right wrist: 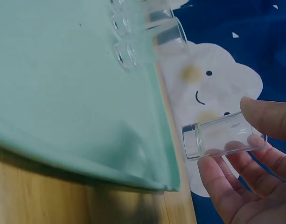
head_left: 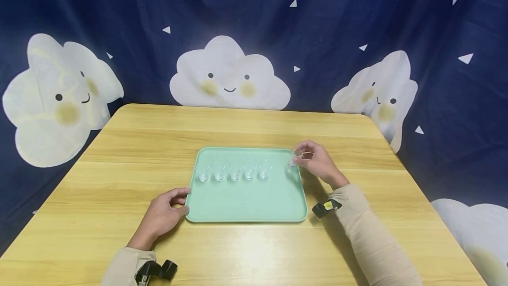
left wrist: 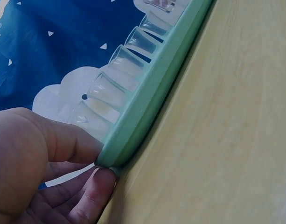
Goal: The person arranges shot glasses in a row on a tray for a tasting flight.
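On the table lies a light green tray [head_left: 246,202], and several small clear shot glasses [head_left: 234,173] stand upright in a row across its middle. My left hand [head_left: 164,213] holds the tray's left edge. In the left wrist view, the thumb and fingers [left wrist: 98,193] meet at the rim. Over the tray's right edge, near the far corner, my right hand [head_left: 315,162] grips another clear shot glass [right wrist: 224,135] between thumb and fingers. Its thick base points toward the tray side and looks apart from the tray in the right wrist view.
The tray rests on a light wooden table [head_left: 119,162]. Behind the table hangs a dark blue curtain [head_left: 139,3] with white smiling clouds. A black wrist device [head_left: 327,208] sits on the right sleeve, another [head_left: 156,270] on the left.
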{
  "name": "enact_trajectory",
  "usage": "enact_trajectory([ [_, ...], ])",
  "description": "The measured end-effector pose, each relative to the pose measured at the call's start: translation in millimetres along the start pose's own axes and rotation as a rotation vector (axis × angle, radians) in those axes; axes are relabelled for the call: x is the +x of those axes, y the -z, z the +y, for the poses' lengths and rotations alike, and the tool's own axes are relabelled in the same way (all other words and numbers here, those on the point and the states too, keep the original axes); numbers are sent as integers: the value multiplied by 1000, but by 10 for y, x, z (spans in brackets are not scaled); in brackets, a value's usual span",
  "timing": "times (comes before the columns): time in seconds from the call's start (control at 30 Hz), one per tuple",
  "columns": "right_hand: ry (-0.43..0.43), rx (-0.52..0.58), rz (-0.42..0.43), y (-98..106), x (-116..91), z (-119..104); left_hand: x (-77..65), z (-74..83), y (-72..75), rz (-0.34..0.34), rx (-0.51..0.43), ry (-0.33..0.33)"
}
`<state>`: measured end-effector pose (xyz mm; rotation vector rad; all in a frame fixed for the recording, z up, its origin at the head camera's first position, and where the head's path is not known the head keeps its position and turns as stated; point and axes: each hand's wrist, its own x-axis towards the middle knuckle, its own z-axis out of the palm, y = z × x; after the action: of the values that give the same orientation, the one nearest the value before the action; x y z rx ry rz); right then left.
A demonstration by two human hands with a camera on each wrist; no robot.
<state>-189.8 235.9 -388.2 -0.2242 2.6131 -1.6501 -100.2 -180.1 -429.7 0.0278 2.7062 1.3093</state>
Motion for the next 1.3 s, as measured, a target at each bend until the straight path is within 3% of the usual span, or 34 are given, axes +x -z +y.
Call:
enact_trajectory([
  [0.77,38,-1,-55,-229,-11,7,-5,13,2,2,-12,-8],
  [0.97,19,-31,-81,-288,-72,-156,0,17,9,3,-7,-5],
  [1.13,31,-57,-107,-339,-53,-9,-22,-16,8,-10,5,16],
  [1.3,45,-80,-115,-348,-111,-166,12,-30,-3,-5,-2,5],
])
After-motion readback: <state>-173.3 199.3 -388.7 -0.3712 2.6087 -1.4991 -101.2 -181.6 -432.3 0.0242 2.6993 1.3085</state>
